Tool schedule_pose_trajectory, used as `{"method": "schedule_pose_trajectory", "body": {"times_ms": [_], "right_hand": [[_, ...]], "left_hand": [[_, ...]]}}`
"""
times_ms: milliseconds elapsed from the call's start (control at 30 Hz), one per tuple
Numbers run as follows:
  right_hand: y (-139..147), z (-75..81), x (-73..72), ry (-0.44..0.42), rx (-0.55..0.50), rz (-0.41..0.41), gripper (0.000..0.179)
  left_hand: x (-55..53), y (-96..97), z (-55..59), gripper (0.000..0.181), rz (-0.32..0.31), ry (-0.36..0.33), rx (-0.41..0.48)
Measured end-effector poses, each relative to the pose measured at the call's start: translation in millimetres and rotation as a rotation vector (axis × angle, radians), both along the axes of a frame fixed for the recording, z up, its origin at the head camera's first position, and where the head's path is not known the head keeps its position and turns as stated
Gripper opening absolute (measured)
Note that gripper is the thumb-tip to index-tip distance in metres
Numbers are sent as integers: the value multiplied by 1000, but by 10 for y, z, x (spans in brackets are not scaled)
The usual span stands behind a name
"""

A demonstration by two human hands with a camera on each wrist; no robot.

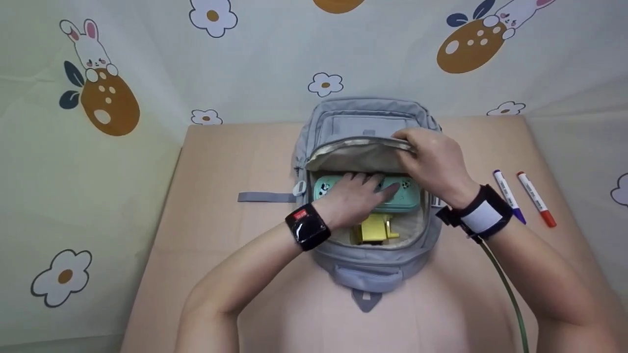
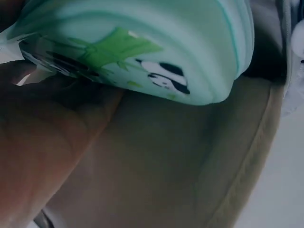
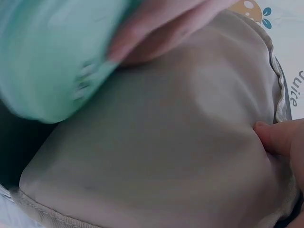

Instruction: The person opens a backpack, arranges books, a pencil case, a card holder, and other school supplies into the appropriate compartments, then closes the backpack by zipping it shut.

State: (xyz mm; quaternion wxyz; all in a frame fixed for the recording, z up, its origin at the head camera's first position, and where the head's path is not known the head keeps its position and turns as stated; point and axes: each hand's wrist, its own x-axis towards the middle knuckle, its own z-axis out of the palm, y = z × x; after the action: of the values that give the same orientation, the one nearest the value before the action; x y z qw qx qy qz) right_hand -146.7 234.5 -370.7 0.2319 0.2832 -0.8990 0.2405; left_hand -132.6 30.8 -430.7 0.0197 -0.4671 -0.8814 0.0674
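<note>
A grey backpack (image 1: 324, 260) lies on the table with one compartment unzipped. My right hand (image 1: 436, 159) pinches the edge of its raised flap (image 1: 360, 156); in the right wrist view the thumb (image 3: 275, 138) presses the pale lining (image 3: 156, 147). Inside the opening is a mint-green pencil case (image 1: 409, 200) with panda pictures. My left hand (image 1: 351, 201) grips the case, its fingers over the far side. Seen from the left wrist, the case (image 2: 204, 57) sits tilted above the lining. Nearer the backpack's handle, a yellow crank pencil sharpener (image 1: 374, 229) sits in the same compartment.
Two markers, one with a purple cap (image 1: 510, 196) and one with a red cap (image 1: 537, 198), lie on the table to the right. A grey strap (image 1: 265, 197) stretches out left of the backpack. A green cable (image 1: 508, 289) runs along the right forearm.
</note>
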Motion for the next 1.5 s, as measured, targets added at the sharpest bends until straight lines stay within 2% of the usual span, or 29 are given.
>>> {"method": "schedule_pose_trajectory", "body": {"times_ms": [133,233,333,500,600,700,833,900,967,1033,1133,1267,1367,1500], "right_hand": [[-19,25,1,46,13,12,14],[-29,24,9,49,10,19,14],[-29,11,24,40,12,26,14],[-5,-7,45,32,13,26,15],[11,-20,53,28,-2,30,14],[22,-40,67,17,-21,36,13],[38,-65,109,-15,-15,43,15],[53,-81,148,-26,6,49,16],[74,-105,199,-23,31,58,17],[96,-137,261,-3,65,77,20],[121,-201,358,50,114,127,30],[127,-299,468,111,175,209,43],[122,-371,539,123,219,250,47],[104,-459,609,141,264,298,47]], "left_hand": [[-121,46,-117,56,-29,81,129],[-190,29,-208,51,-72,102,232],[-235,9,-285,50,-73,49,256],[-258,4,-325,50,-5,-76,217],[-206,-21,-286,48,0,-111,200],[-85,-101,-193,42,-39,-139,209],[140,-361,-21,26,-106,-184,263],[220,-550,59,17,-101,-217,297],[243,-755,118,18,-46,-248,308],[193,-951,151,22,50,-273,320],[27,-1199,143,24,230,-278,343],[-216,-1400,59,20,431,-218,392],[-341,-1448,-16,17,515,-206,421],[-459,-1409,-95,32,545,-239,451]]}}
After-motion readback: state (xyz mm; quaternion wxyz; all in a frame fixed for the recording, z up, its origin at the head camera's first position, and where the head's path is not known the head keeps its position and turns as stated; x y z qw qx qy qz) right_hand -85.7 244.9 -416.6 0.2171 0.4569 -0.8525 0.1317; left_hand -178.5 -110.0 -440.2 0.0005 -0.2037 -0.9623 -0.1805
